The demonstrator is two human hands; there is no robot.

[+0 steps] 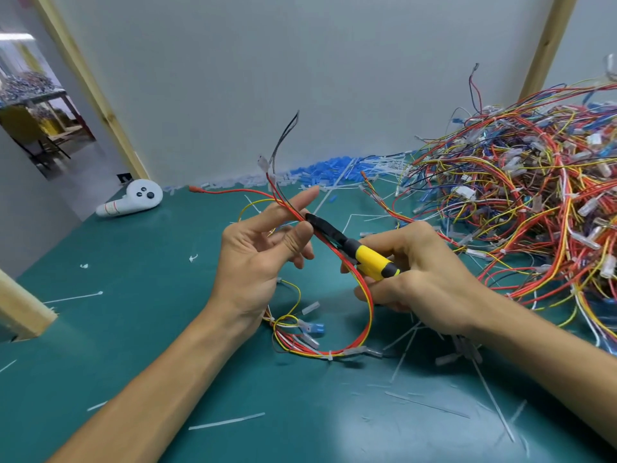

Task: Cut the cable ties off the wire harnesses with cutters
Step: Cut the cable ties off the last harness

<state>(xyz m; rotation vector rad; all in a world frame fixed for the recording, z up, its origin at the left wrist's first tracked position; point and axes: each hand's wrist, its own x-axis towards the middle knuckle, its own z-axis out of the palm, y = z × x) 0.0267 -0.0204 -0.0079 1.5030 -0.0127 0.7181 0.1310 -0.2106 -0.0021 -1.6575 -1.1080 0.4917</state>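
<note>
Thumb and bent fingers of the left hand (pixel 260 255) pinch a thin harness of red and yellow wires (pixel 370 309), while the index finger stretches straight out with the wires lying across it. The right hand (pixel 427 275) is wrapped around the yellow-and-black handles of a pair of cutters (pixel 374 259). The tool's black head points up and left and meets the wires right beside the left thumb. Whether the blades are parted or closed cannot be told.

From the pinch, the harness rises to a clear connector and a few black strands that stand up in the air. Below the hands it sweeps down in a loop onto the green table mat (pixel 133 312), where a white cable tie (pixel 330 355) binds the bundle near several clear and blue terminals.

Around the hands, cut white tie strips (pixel 227 421) lie scattered over the mat, thickest under the right forearm. To the right, a large tangled pile of red, yellow, blue and white wire harnesses (pixel 521 202) heaps up against the back corner. Along the far edge lies a drift of small blue plastic sleeves (pixel 330 168). At the far left of the mat rests a white handheld controller with dark buttons (pixel 133 199). A pale wall panel (pixel 300 61) framed by light wooden posts (pixel 90 85) closes off the back.
</note>
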